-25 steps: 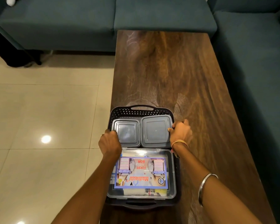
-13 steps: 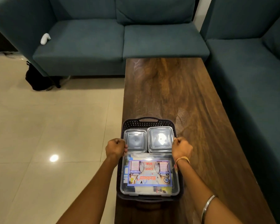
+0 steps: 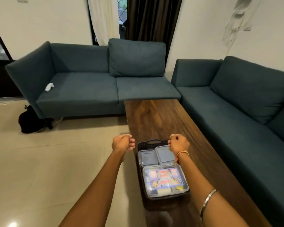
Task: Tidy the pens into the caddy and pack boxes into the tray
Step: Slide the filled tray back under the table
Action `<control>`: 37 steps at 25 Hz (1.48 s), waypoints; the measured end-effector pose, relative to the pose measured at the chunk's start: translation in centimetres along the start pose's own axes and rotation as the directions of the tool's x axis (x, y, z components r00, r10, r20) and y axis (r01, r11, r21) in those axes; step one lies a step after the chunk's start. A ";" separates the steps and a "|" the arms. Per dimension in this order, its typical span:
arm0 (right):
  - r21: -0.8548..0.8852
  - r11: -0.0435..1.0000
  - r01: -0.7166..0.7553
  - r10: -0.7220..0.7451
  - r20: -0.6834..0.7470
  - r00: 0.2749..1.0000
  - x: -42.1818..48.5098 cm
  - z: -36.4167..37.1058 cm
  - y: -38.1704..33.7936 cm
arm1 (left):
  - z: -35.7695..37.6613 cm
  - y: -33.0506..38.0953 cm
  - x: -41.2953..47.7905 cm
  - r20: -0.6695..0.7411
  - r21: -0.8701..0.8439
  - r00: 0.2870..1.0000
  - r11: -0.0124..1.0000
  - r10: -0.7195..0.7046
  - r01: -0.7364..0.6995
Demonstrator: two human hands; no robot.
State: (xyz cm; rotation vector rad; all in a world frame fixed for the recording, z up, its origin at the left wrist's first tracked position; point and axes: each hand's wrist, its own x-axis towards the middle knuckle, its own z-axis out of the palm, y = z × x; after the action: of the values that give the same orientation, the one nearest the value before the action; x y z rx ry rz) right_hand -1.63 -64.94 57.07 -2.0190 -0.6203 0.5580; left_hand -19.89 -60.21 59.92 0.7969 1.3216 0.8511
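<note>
A black perforated tray (image 3: 152,142) sits at the near left end of the wooden table (image 3: 170,125). It holds two small grey lidded boxes (image 3: 148,158) (image 3: 164,154) side by side at the far end and a clear first aid box (image 3: 164,182) at the near end. My left hand (image 3: 123,144) hovers to the left of the tray, over the floor, fingers curled with nothing in them. My right hand (image 3: 179,144) is curled above the tray's far right corner, also holding nothing. No pens or caddy are in view.
Teal sofas stand past the table's far end (image 3: 105,89) and along its right side (image 3: 236,104). A small white object (image 3: 49,87) lies on the far sofa. A black bag (image 3: 31,120) rests on the tiled floor at the left.
Both hands have let go of the tray's sides and lifted, fingers still curled. The view has tilted up, so the room and sofas show and the tray sits lower.
</note>
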 end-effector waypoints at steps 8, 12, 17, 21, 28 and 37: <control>0.230 0.973 -0.020 0.015 0.022 1.000 -8.6 3.0 -9.0 | -9.6 6.4 -0.2 0.005 0.071 1.000 0.997 0.016 -0.016; 0.260 0.963 -0.064 0.085 -0.070 0.994 -7.6 5.4 -10.5 | -9.5 8.4 3.3 0.081 0.113 0.997 0.993 0.012 -0.021; 0.375 0.922 -0.097 0.190 -0.219 0.957 -4.5 8.3 -13.1 | -7.3 11.3 9.4 0.250 0.222 0.968 0.975 -0.031 -0.026; 0.448 0.887 -0.115 0.295 -0.356 0.887 -2.6 8.4 -14.4 | -4.1 13.1 12.9 0.395 0.301 0.912 0.953 -0.112 -0.014; 0.496 0.844 -0.203 0.485 -0.546 0.683 -3.3 7.4 -12.4 | 2.2 12.8 15.5 0.585 0.486 0.765 0.871 -0.269 -0.066; 0.558 0.764 -0.324 0.645 -0.647 0.407 -3.9 11.1 -8.3 | 6.9 9.3 19.3 0.723 0.612 0.546 0.759 -0.423 -0.222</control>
State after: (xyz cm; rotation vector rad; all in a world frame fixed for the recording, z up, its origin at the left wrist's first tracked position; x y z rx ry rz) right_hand -13.07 -56.52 59.59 -1.8078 0.6716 -0.0216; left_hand -12.63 -38.90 59.43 1.4296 0.7077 -0.2232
